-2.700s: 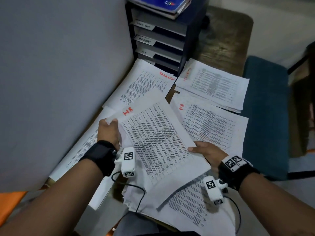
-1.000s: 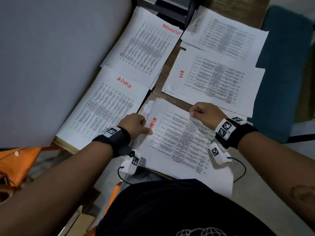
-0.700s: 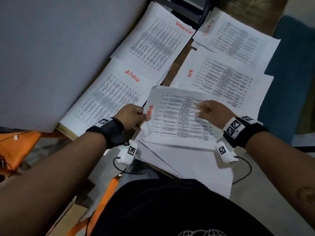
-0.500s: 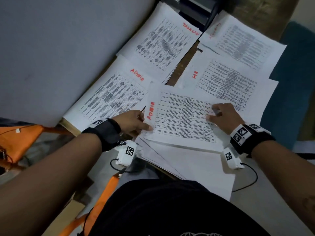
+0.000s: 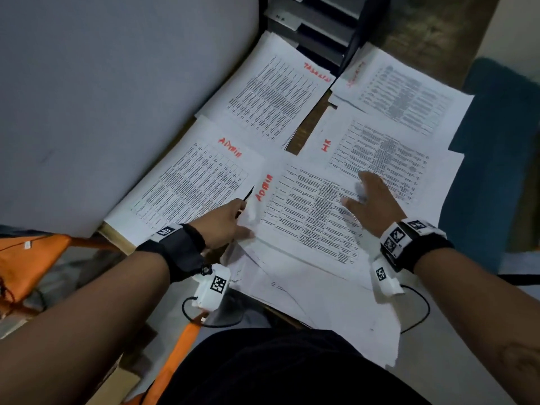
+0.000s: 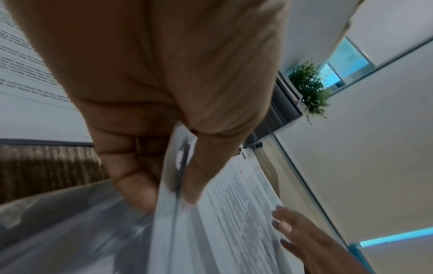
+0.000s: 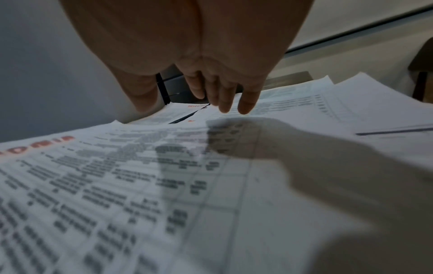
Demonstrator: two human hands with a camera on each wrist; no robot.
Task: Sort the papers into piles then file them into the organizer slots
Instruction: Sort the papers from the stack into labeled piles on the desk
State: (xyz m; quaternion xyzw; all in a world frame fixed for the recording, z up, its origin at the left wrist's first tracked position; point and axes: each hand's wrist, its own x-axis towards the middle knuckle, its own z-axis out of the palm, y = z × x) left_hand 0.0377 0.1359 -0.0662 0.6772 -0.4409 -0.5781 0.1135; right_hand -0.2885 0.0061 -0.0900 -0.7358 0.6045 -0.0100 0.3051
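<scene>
My left hand (image 5: 244, 222) pinches the left edge of a printed sheet (image 5: 306, 211) marked ADMIN in red, lifted a little over the near loose stack (image 5: 315, 290). In the left wrist view, thumb and fingers (image 6: 136, 185) clamp that sheet's edge (image 6: 178, 204). My right hand (image 5: 358, 190) hovers flat above the sheet's right part, fingers (image 7: 222, 100) straight over the sheet (image 7: 164, 185), holding nothing. Left of it lies the ADMIN pile (image 5: 193, 182), behind it the HR pile (image 5: 380, 150). The dark organizer (image 5: 315, 24) stands at the back.
Two more labelled piles lie by the organizer, one at the back left (image 5: 274, 97) and one at the back right (image 5: 406, 95). A grey partition (image 5: 102, 97) walls the left side. A blue chair seat (image 5: 502, 147) borders the desk on the right.
My left hand lifted the ADMIN sheet off the near stack and carried it up and left toward the ADMIN pile. The right hand let go of it and opened flat.
</scene>
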